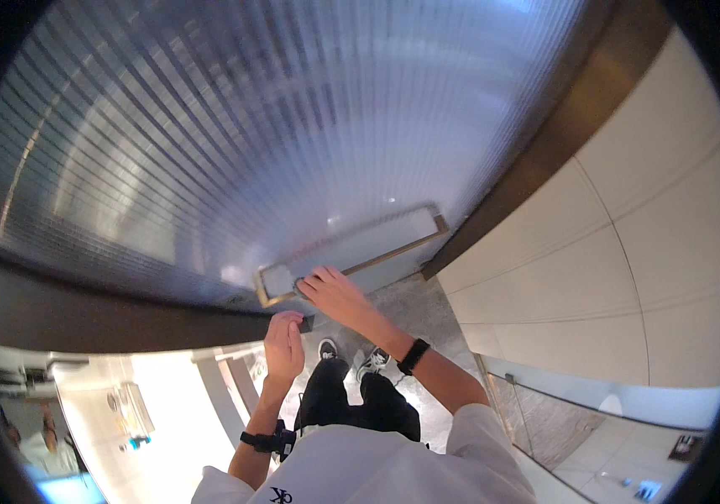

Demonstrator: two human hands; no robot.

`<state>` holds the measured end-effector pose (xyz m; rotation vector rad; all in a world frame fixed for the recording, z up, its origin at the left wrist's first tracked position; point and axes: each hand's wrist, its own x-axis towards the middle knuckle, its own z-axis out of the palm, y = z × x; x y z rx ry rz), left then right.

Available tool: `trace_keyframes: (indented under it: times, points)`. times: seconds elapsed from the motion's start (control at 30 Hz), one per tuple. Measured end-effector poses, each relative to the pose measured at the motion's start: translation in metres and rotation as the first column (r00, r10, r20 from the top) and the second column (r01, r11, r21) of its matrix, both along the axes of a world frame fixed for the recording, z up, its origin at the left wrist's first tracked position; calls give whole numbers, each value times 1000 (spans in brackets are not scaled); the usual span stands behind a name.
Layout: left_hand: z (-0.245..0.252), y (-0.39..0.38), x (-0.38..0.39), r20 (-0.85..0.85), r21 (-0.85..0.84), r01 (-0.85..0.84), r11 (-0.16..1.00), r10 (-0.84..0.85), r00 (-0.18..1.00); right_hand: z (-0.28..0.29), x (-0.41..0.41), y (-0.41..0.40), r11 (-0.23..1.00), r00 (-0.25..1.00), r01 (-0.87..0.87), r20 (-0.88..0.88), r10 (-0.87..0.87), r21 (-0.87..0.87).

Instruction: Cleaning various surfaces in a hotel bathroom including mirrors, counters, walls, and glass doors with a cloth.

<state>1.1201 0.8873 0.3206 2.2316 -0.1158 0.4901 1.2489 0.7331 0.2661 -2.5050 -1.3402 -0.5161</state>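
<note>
A large fluted glass door panel [309, 138] stands before me, with a long rectangular brass pull handle [397, 249] low on it. My right hand [334, 296] lies over the handle's bar near its left end, fingers bent around it. A small dark grey item [300, 288] shows beside those fingertips; what it is cannot be made out. Below and left of it, my left hand [284, 343] is raised with its fingers close together and bent, by the end of the dark door frame [196, 334]. Whether it touches the frame is unclear, and its palm is partly hidden.
Beige wall panels [542, 264] rise on the right beside a brown metal jamb [586, 94]. A glass partition [561, 416] stands at lower right. On the left, a bright white counter [171, 409] holds small items. My shoes [372, 362] rest on grey flooring [404, 315].
</note>
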Motion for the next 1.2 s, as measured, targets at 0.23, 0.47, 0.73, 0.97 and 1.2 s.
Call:
trace_keyframes:
  times: [0.23, 0.47, 0.73, 0.97, 1.2]
  points:
    - [-6, 45, -83, -235, -192, -194, 962, 147, 961, -9, 0, 33, 992, 969, -12, -246, -19, -126]
    - [-23, 87, -153, -359, -116, -240, 964, 184, 915, 6, 70, -155, 919, 955, 245, -87, -284, -310]
    - [-43, 108, -273, -449, -244, -434, 867, 296, 843, 28, 63, -141, 903, 957, 157, -163, -239, -399]
    - [-55, 113, -311, -477, -329, -533, 780, 350, 806, -5, -29, 96, 991, 999, -42, -31, 38, -126]
    - [-51, 108, -272, -440, -440, -556, 705, 370, 818, -4, -26, 130, 983, 997, 72, 3, -73, 168]
